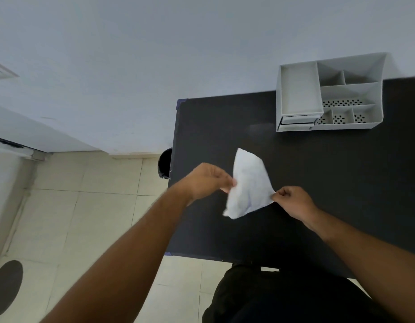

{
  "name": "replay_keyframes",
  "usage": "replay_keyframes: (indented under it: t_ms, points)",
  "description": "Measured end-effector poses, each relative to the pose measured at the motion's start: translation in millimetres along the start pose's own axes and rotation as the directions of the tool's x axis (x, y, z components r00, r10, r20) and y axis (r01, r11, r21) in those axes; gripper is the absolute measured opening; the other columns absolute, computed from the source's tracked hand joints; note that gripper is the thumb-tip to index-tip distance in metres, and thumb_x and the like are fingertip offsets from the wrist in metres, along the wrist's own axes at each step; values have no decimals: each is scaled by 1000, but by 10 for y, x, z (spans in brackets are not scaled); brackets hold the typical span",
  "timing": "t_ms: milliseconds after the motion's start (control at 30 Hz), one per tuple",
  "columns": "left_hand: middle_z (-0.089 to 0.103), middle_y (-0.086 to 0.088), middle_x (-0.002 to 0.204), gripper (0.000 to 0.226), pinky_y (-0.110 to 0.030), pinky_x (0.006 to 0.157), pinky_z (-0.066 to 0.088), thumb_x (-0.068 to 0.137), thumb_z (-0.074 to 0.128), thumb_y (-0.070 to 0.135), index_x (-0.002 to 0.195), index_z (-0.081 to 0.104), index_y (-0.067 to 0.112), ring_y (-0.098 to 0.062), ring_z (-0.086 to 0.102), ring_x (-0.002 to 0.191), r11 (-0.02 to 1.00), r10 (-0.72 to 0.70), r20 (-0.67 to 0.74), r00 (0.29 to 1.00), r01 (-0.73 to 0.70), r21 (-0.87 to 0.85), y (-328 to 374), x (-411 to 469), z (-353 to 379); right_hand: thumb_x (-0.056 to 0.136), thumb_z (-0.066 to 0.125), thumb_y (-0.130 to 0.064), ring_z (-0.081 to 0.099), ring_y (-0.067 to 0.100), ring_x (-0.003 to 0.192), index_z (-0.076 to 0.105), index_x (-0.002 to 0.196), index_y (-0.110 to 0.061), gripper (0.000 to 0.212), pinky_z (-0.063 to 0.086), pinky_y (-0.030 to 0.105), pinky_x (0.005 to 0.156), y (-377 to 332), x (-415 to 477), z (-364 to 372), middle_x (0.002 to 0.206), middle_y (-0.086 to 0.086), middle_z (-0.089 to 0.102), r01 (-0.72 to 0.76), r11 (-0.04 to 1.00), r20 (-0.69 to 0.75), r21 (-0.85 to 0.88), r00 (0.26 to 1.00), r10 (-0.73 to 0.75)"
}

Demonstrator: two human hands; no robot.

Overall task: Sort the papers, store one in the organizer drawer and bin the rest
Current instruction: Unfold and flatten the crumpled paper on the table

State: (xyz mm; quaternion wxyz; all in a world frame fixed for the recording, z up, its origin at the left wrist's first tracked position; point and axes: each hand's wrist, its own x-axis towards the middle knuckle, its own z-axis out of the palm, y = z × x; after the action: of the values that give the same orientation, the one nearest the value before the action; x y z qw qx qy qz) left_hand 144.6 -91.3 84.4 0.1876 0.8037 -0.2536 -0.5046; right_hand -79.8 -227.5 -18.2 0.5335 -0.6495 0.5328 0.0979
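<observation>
A crumpled white sheet of paper (248, 183) hangs above the black table (318, 183), held between both hands. My left hand (206, 180) pinches its left edge and my right hand (292, 201) pinches its lower right corner. The white desk organizer (299, 89) stands at the table's far edge, with a small drawer (297, 120) at its lower left front, which looks slightly pulled out. A black bin (165, 163) stands on the floor beside the table's left edge, mostly hidden by the table.
The organizer has several open compartments, some with perforated floors. A pale wall rises behind the table. Beige floor tiles spread to the left, with a dark round mark (6, 287) at the lower left.
</observation>
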Motion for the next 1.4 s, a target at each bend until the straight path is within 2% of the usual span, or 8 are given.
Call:
replay_keyframes:
  t_ms: [300,633,833,967,1067,1133,1267,1400]
  points:
    - [76,-6,83,22,-34,78,61,85,76,18,69,67,5,-21,75,83,991,-134,-179,975,134,-13,-186,96,-42,86,68,-26,59,16,68,68,76,-16,14,47,32,65,7,6,56,71,-2,64,13,999,-23,-30,1000,-13]
    - [74,-1,95,27,-19,60,49,78,86,19,96,66,17,-13,74,80,965,-153,-353,923,63,-253,-113,109,90,86,66,-25,56,14,66,68,79,-14,14,44,30,62,-36,-25,102,70,-2,61,30,999,-30,-27,999,-31]
    - [76,-2,95,27,-37,84,47,82,82,18,104,66,20,-14,69,80,916,-34,37,999,46,-399,-96,64,33,86,66,-27,58,16,68,68,79,-11,18,46,32,65,-71,-43,107,71,1,62,24,998,-27,60,999,-23]
    - [73,-9,102,15,-35,79,60,82,80,10,93,71,13,-18,67,78,963,-264,-333,905,269,-31,-315,206,92,84,65,-25,54,15,65,66,75,-12,16,44,31,63,-61,-66,100,67,-2,58,37,999,-25,39,999,-36]
    - [68,-10,109,26,-37,82,51,89,74,14,114,72,8,-19,61,84,968,-142,182,973,175,-181,-247,196,34,86,65,-24,54,15,65,67,78,-9,16,44,31,62,-69,-67,113,67,-1,58,48,998,-27,29,999,-47]
    - [57,-18,121,30,-43,89,45,92,72,17,121,70,7,-31,52,96,875,24,453,891,201,-440,-256,133,-40,90,65,-25,58,17,68,68,79,-9,19,45,32,63,-72,-74,112,71,3,63,47,998,-1,35,999,-47]
    - [68,-6,110,19,-35,78,48,87,78,22,105,75,15,-25,64,96,960,-273,-27,962,271,-72,-376,170,-41,85,67,-23,54,16,64,62,67,-13,21,42,31,61,-57,-68,74,64,0,57,62,997,-26,39,998,-61]
    - [60,-14,105,24,-33,73,47,90,74,21,113,75,11,-16,46,71,864,-77,346,935,236,-445,-388,161,-72,84,66,-23,50,14,61,63,71,-11,19,41,30,60,-37,-69,40,63,-2,52,47,999,-6,22,999,-46]
